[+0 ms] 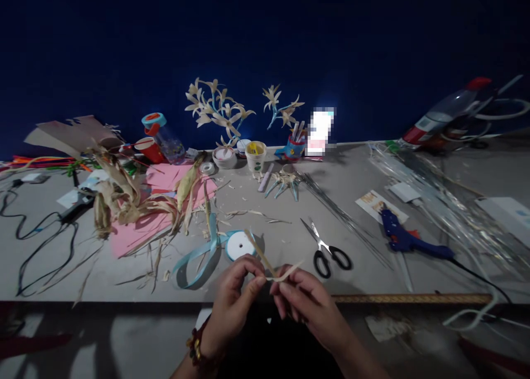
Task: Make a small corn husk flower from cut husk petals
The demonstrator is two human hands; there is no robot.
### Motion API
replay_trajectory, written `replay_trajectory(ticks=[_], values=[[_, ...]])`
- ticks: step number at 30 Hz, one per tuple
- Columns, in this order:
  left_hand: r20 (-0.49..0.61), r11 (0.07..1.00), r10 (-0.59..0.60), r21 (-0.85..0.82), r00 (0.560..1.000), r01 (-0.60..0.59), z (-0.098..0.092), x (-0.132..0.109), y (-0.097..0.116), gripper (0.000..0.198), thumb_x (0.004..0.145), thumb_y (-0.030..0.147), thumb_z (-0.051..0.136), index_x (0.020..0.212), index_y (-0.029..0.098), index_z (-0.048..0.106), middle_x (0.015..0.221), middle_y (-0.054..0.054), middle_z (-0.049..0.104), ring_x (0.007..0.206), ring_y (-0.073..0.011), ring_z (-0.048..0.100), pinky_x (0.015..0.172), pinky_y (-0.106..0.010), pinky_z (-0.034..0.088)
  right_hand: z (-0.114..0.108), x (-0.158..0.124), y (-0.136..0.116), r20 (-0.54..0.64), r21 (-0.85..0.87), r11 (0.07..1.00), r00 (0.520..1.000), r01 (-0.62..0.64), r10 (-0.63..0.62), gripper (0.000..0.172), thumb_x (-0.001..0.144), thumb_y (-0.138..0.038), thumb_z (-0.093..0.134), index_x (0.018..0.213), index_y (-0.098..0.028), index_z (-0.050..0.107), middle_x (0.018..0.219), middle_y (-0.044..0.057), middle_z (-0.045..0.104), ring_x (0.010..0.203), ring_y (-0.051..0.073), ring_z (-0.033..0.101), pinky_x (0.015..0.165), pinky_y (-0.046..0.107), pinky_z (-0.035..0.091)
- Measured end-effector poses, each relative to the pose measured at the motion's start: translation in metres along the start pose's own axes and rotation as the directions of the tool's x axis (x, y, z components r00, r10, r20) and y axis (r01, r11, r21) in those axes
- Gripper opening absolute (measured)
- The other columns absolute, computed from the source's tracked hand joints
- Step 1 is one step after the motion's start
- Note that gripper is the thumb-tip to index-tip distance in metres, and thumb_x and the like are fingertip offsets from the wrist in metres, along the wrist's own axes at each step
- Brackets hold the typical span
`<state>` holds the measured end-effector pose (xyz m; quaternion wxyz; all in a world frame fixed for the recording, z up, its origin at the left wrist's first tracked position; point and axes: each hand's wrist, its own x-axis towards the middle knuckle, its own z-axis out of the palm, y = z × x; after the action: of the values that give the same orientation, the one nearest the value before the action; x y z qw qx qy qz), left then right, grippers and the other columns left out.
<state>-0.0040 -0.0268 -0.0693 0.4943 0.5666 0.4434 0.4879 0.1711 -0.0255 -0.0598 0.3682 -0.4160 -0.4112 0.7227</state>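
Observation:
My left hand (235, 299) and my right hand (305, 303) meet at the near edge of the table, both pinched on a thin pale strip of dried corn husk (271, 267). The strip rises to the upper left and bends out to the right between the fingers. Just beyond the hands lies a roll of light blue ribbon (239, 245) with a loose tail curling to the left. Black-handled scissors (327, 250) lie to the right of the hands.
A pile of dried corn husks (124, 199) sits on pink paper (143, 227) at the left. A blue glue gun (408, 240) lies right, with thin wires (343, 213) beside it. Husk flowers (217, 111), small cups and jars stand at the back. Black cables (37, 241) trail far left. A ruler (414, 299) lines the front edge.

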Motion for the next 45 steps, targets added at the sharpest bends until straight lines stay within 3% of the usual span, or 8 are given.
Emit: replay_trajectory(ticks=[5, 16, 24, 29, 35, 40, 42, 45], values=[[0.045, 0.996, 0.039, 0.076, 0.998, -0.043, -0.004, -0.003, 0.000, 0.014, 0.097, 0.027, 0.058, 0.086, 0.019, 0.061, 0.085, -0.004, 0.064, 0.082, -0.0184, 0.059, 0.078, -0.030, 0.045, 0.000, 0.002, -0.002, 0.020, -0.170, 0.982, 0.997, 0.082, -0.080, 0.045, 0.093, -0.059, 0.059, 0.077, -0.017, 0.065, 0.057, -0.003, 0.055, 0.049, 0.008, 0.041, 0.047, 0.021, 0.029], [0.014, 1.000, 0.018, 0.022, 1.000, -0.019, -0.007, -0.001, -0.010, 0.017, 0.096, 0.028, 0.060, 0.083, 0.018, 0.061, 0.082, -0.004, 0.062, 0.082, -0.0179, 0.058, 0.076, -0.028, 0.046, -0.006, -0.001, -0.010, 0.056, 0.216, 0.957, 0.981, -0.196, 0.188, 0.045, 0.080, -0.056, 0.072, 0.068, -0.014, 0.064, 0.039, -0.005, 0.050, 0.033, 0.003, 0.028, 0.037, 0.019, 0.011], [0.170, 0.970, 0.191, 0.118, 0.967, -0.212, -0.013, 0.006, 0.008, 0.022, 0.092, 0.033, 0.066, 0.111, 0.022, 0.065, 0.123, -0.013, 0.063, 0.119, -0.0294, 0.055, 0.103, -0.047, 0.042, -0.011, 0.000, -0.011, 0.008, -0.075, 0.997, 1.000, 0.007, -0.006, 0.046, 0.085, -0.060, 0.068, 0.073, -0.016, 0.068, 0.054, -0.003, 0.054, 0.044, 0.007, 0.041, 0.043, 0.021, 0.023], [0.118, 0.935, 0.256, 0.221, 0.960, -0.276, -0.003, 0.012, 0.015, 0.004, 0.094, 0.021, 0.062, 0.092, 0.021, 0.065, 0.099, -0.006, 0.067, 0.102, -0.0229, 0.060, 0.102, -0.043, 0.040, -0.007, 0.000, -0.011, 0.038, -0.142, 0.987, 0.997, 0.076, -0.072, 0.047, 0.088, -0.061, 0.063, 0.073, -0.017, 0.066, 0.054, -0.004, 0.052, 0.048, 0.008, 0.041, 0.046, 0.021, 0.028], [0.135, 0.944, 0.267, 0.162, 0.954, -0.287, -0.003, 0.010, 0.013, 0.007, 0.094, 0.018, 0.059, 0.089, 0.022, 0.062, 0.091, -0.003, 0.065, 0.095, -0.0212, 0.060, 0.112, -0.050, 0.031, -0.011, -0.004, -0.012, 0.118, 0.166, 0.969, 0.979, -0.183, 0.165, 0.045, 0.083, -0.056, 0.071, 0.068, -0.014, 0.064, 0.043, -0.006, 0.048, 0.035, 0.003, 0.033, 0.037, 0.017, 0.016], [0.144, 0.950, 0.254, 0.149, 0.956, -0.275, -0.005, 0.008, 0.009, 0.007, 0.095, 0.018, 0.057, 0.090, 0.022, 0.062, 0.091, -0.004, 0.063, 0.098, -0.0219, 0.060, 0.114, -0.052, 0.029, -0.024, -0.004, -0.012, 0.327, 0.393, 0.863, 0.926, -0.317, 0.190, 0.040, 0.083, -0.050, 0.074, 0.067, -0.017, 0.059, 0.041, -0.009, 0.045, 0.028, 0.001, 0.021, 0.033, 0.016, 0.016], [0.127, 0.957, 0.245, 0.125, 0.961, -0.260, -0.002, 0.007, 0.007, 0.007, 0.095, 0.019, 0.058, 0.089, 0.021, 0.062, 0.091, -0.004, 0.063, 0.098, -0.0220, 0.060, 0.113, -0.051, 0.031, -0.026, -0.005, -0.011, 0.280, 0.376, 0.888, 0.946, -0.265, 0.164, 0.040, 0.085, -0.053, 0.071, 0.070, -0.017, 0.059, 0.043, -0.010, 0.043, 0.031, 0.001, 0.019, 0.034, 0.016, 0.016], [0.090, 0.967, 0.231, 0.092, 0.969, -0.239, 0.002, 0.006, 0.006, 0.008, 0.095, 0.019, 0.058, 0.087, 0.021, 0.061, 0.090, -0.003, 0.062, 0.094, -0.0209, 0.060, 0.110, -0.048, 0.034, -0.023, -0.008, -0.009, 0.069, 0.112, 0.993, 0.997, -0.043, 0.035, 0.044, 0.091, -0.059, 0.062, 0.083, -0.016, 0.062, 0.051, -0.007, 0.047, 0.041, 0.005, 0.030, 0.040, 0.018, 0.021]])
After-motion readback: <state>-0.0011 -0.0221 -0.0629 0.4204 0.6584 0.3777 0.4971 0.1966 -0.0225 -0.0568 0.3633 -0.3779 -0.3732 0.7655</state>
